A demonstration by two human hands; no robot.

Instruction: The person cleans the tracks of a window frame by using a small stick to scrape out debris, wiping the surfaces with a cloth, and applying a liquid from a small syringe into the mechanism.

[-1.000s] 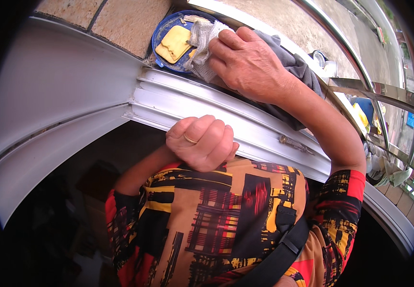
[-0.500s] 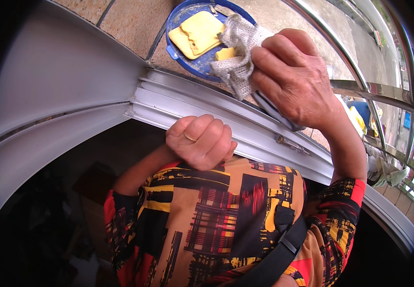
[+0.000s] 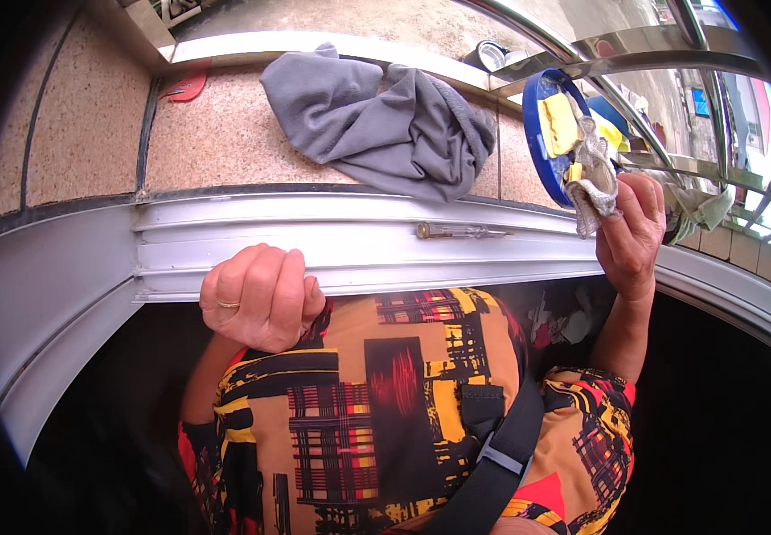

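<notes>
My right hand (image 3: 637, 234) has its fingers closed at the near edge of a round blue plastic lid (image 3: 539, 165), which is tilted up beside the metal railing. In the lid lie a yellow sponge pad (image 3: 559, 125) and a crumpled off-white knitted cloth (image 3: 595, 174), which hangs over the rim next to my fingers. My left hand (image 3: 261, 299), with a ring on it, is curled at the near edge of the white window track (image 3: 314, 234). Whatever its fingers may hold is hidden.
A crumpled grey cloth (image 3: 385, 120) lies on the tiled sill (image 3: 207, 152). A small screwdriver with a clear handle (image 3: 439, 231) rests in the window track. A flat red piece (image 3: 188, 86) sits at the far left. Metal railing bars (image 3: 671, 62) run along the far right.
The blue lid has moved right with my right hand, past the grey cloth, and is now tilted. The grey cloth shows fully now. My view has shifted; my left hand stays curled.
</notes>
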